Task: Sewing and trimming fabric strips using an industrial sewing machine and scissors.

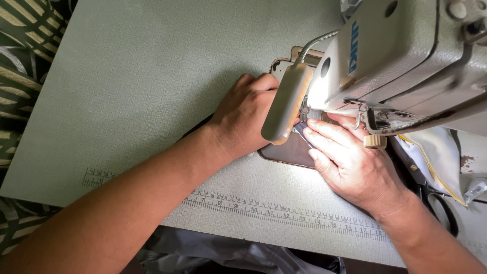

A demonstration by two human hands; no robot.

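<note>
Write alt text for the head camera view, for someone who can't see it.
Two bare hands, left hand and right hand, press a small dark fabric piece flat under the head of a pale industrial sewing machine. A printed ruler strip runs along the table; black scissors lie at right.

Both forearms are bare from elbow to wrist with no sleeves in view, and the left hand (243, 119) and right hand (350, 165) wear no rings, watch or gloves.
</note>
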